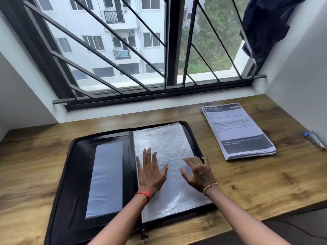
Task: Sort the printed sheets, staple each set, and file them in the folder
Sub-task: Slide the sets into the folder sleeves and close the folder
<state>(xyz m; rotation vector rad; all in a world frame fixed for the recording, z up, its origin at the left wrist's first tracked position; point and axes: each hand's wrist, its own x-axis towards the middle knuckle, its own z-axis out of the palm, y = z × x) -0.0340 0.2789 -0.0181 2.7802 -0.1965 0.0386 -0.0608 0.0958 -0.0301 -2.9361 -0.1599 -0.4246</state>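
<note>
Resting flat with fingers spread on the open folder's (76,174) plastic sleeve (169,147), both hands, left (150,172) and right (198,172), lie near the printed sheets (238,129).

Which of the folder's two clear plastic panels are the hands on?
The crinkled sleeve on the right half of the folder: the left hand and right hand both rest on it. The smoother pocket to its left is untouched.

One folder (77,174), one stack of printed sheets (237,129) and one stapler (315,139) are lying on one desk (256,184). Two hands are showing: left hand (150,174), right hand (199,174).
</note>
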